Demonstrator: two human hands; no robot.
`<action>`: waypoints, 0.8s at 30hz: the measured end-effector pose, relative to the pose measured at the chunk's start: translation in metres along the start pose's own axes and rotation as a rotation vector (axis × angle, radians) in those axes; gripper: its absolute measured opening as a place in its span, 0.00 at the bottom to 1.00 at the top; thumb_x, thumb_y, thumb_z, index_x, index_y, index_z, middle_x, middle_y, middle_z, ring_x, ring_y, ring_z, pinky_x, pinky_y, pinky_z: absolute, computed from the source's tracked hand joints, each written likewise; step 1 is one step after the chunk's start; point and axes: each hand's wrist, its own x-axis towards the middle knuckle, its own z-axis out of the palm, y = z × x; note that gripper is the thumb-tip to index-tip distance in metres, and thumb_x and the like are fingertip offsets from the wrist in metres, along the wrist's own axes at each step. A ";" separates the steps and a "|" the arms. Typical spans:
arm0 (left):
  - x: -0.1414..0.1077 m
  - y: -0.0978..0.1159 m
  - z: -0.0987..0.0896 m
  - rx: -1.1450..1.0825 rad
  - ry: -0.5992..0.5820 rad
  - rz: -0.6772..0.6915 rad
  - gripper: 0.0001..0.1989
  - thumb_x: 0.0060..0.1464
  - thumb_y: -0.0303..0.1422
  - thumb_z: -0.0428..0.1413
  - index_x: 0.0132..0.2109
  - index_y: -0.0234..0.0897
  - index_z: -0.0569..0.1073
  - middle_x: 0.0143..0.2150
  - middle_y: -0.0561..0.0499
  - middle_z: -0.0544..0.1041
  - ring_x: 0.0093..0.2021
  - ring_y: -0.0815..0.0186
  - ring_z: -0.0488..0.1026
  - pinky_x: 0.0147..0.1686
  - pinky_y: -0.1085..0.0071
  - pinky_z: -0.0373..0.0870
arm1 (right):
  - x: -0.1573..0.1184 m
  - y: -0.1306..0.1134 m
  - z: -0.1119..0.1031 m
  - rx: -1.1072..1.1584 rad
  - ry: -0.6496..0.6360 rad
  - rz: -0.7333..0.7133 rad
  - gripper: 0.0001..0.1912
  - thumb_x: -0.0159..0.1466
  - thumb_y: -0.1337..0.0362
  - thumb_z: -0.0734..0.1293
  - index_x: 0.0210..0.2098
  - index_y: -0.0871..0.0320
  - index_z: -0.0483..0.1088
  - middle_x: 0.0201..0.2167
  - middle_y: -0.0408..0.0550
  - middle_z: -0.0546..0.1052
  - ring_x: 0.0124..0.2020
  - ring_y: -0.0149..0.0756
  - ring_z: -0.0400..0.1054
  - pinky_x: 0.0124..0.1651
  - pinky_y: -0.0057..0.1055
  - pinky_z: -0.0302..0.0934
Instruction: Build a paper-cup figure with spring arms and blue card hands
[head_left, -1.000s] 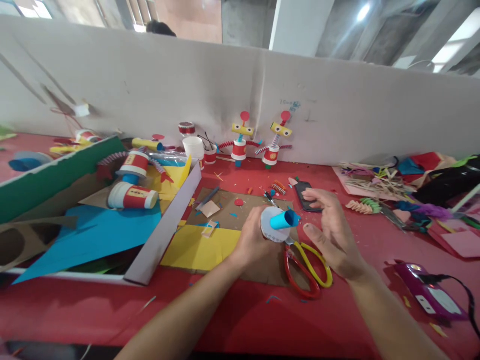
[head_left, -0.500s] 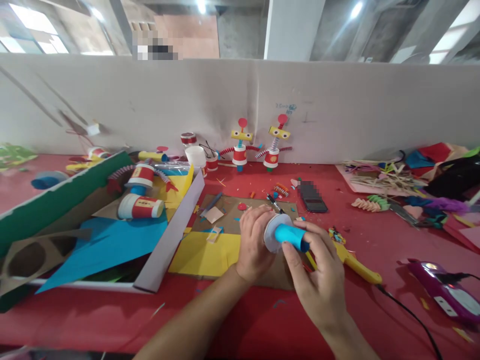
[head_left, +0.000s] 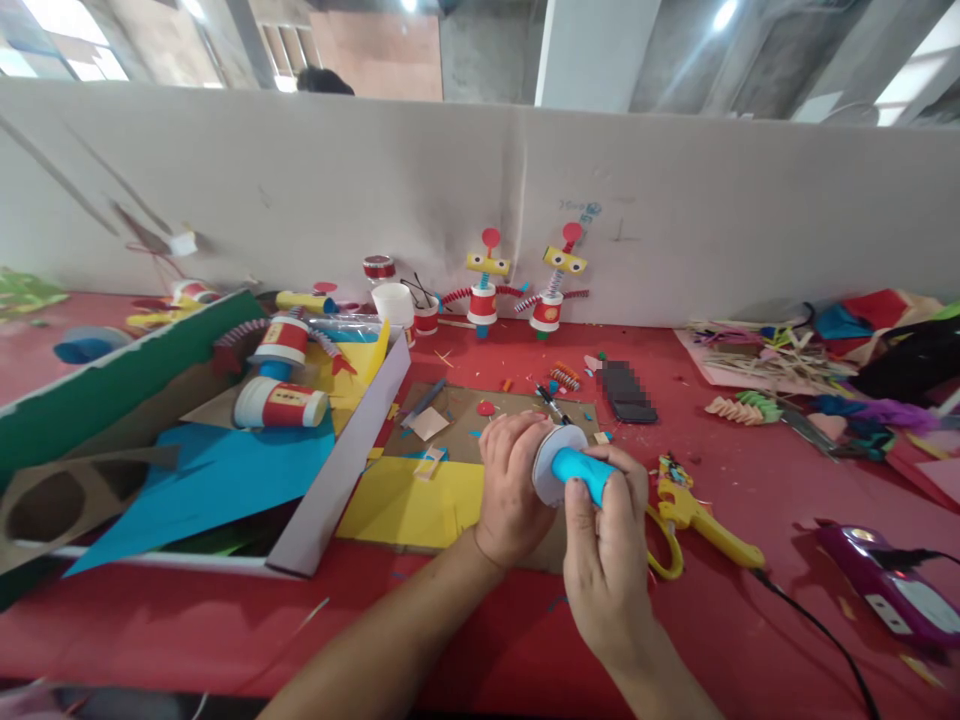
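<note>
My left hand (head_left: 514, 490) is wrapped round what appears to be a paper cup, its body mostly hidden by the fingers. The cup's round white end (head_left: 546, 470) faces right. From the middle of that end sticks out a blue paper tube (head_left: 579, 468), which touches it. My right hand (head_left: 611, 560) closes on the tube's outer end, thumb in front and fingers behind. Below both hands lie a yellow sheet (head_left: 420, 505) and brown cardboard (head_left: 465, 415). A yellow glue gun (head_left: 709, 530) rests right of my right hand, near a yellow scissors handle (head_left: 681, 560).
At left stands an open box (head_left: 341, 470) with blue paper (head_left: 247, 480) and a cup figure (head_left: 281, 403) in it. Two finished-looking cup figures (head_left: 482, 303) (head_left: 547, 310) stand by the white partition (head_left: 337, 200). A phone (head_left: 628, 392) and purple power strip (head_left: 892, 585) lie right.
My right hand has shifted its grip, its fingers now covering the tube's open end. The scissors handle shows more beside it. My left hand keeps its hold on the cup.
</note>
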 end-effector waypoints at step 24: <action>0.000 -0.014 0.012 -0.391 -0.221 -0.383 0.25 0.42 0.26 0.62 0.49 0.39 0.66 0.45 0.48 0.70 0.47 0.59 0.66 0.46 0.62 0.66 | 0.056 0.020 -0.032 -0.218 -0.107 -0.091 0.05 0.68 0.62 0.61 0.36 0.56 0.65 0.35 0.47 0.71 0.37 0.37 0.66 0.40 0.33 0.61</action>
